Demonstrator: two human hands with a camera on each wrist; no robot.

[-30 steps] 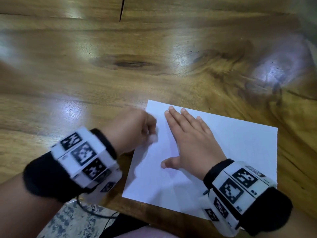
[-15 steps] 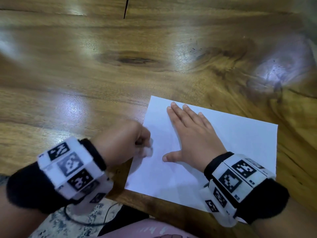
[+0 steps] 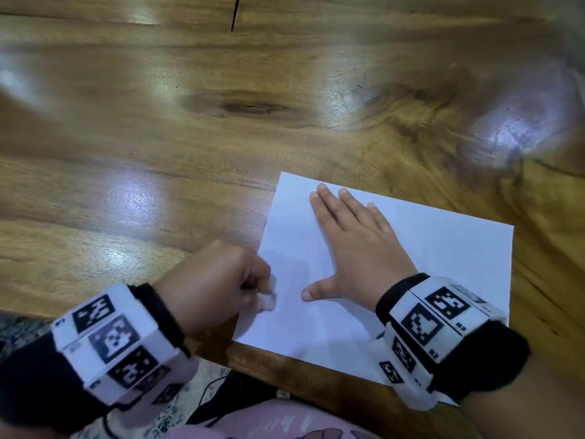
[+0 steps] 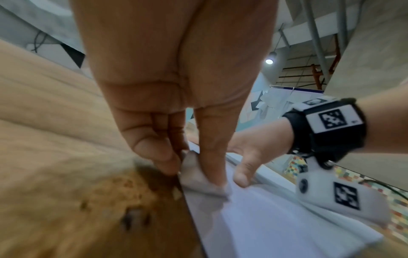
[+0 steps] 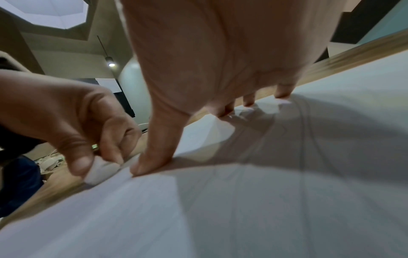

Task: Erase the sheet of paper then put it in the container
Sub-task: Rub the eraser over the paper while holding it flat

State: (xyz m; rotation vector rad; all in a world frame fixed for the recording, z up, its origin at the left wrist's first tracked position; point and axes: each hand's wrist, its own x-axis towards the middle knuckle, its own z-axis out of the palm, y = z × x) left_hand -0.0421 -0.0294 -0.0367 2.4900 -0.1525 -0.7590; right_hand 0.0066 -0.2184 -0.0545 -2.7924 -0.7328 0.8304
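Note:
A white sheet of paper point(image 3: 443, 267) lies flat near the front edge of the wooden table point(image 3: 158, 137). My right hand point(image 3: 354, 245) rests flat on it, fingers straight and spread, thumb out to the left. My left hand point(image 3: 218, 280) pinches a small white eraser point(image 3: 269, 301) between thumb and fingers and holds it against the sheet's left edge. The left wrist view shows the eraser point(image 4: 198, 176) on the paper point(image 4: 276, 227). The right wrist view shows the eraser point(image 5: 101, 172) beside my right thumb, with faint pencil lines on the sheet point(image 5: 287, 192). No container is in view.
The wooden table stretches far to the back and left, with a dark crack point(image 3: 234, 17) at its far edge. A black cable point(image 3: 205, 403) and patterned floor lie below the table's front edge.
My left hand with the eraser has slid down along the sheet's left edge toward me. The right hand has stayed flat on the paper.

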